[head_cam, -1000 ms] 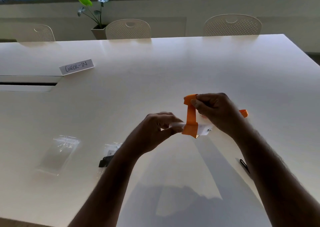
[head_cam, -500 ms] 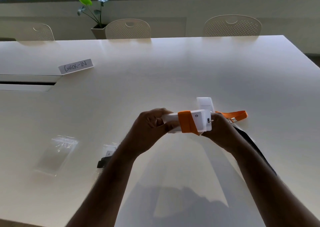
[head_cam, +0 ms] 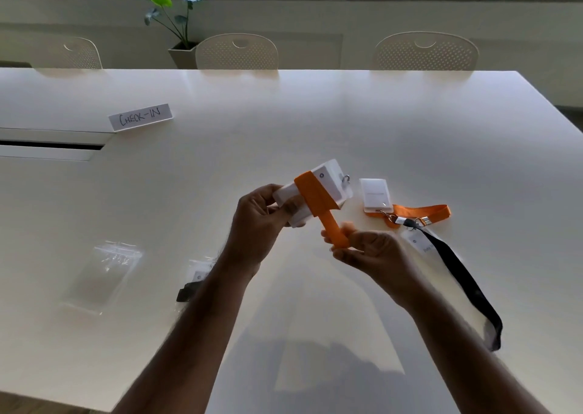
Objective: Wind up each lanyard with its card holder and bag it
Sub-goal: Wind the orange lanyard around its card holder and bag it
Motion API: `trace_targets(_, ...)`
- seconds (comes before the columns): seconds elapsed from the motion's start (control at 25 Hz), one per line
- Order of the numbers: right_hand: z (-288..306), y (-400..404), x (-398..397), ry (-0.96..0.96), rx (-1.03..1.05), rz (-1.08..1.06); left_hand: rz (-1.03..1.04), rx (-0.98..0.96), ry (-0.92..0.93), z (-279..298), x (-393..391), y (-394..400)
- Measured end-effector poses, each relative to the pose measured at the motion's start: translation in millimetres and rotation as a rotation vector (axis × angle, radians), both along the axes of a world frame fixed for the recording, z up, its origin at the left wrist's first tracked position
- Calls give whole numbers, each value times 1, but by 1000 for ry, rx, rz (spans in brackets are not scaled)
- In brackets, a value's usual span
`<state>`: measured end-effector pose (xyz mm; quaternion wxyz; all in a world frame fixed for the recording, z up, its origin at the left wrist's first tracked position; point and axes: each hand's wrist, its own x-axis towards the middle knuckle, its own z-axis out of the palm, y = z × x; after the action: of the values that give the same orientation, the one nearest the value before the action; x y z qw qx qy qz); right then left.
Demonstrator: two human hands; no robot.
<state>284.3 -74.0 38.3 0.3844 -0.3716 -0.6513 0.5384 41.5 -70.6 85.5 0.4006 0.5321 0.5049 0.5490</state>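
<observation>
The left hand (head_cam: pixel 257 224) grips a white plastic card holder (head_cam: pixel 312 197), now tilted and raised above the white table (head_cam: pixel 347 123). The right hand (head_cam: pixel 369 251) has dropped lower, pinching the orange fabric lanyard (head_cam: pixel 318 202) wrapped round it, strap pulled taut downward.

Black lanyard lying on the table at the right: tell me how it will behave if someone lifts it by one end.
The black lanyard lies flat in a curving loop on the table, so it is probably floppy and would dangle. It looks like thin strap, likely light. Its clip end lies against the orange lanyard, so it might snag there.
</observation>
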Motion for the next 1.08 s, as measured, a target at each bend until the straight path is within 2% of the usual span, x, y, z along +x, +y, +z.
trace_targets(0.12, 8, -6, 0, -36, 12, -6, 93, -1, 59, -3, -9, 5)
trace_targets(0.24, 23, -6, -4, -109, 128, -19, 118, 18, 263, -9, -6, 6)
trace_targets(0.48, 42, 8, -27, 116, 85, -160, 55, 171, 532, -13, 24, -3)
trace_targets(0.68, 44, 18, -26, 186, -37, -257, -40, 128, 504, -15, 36, -3)
trace_targets(0.88, 35, 14, -26, 266, -158, -237, -61, 85, 489, -24, 34, -7)
trace_targets(1.08, 32, 16, -24, 115, -71, -175, -91, 90, 509, -24, 28, -7)
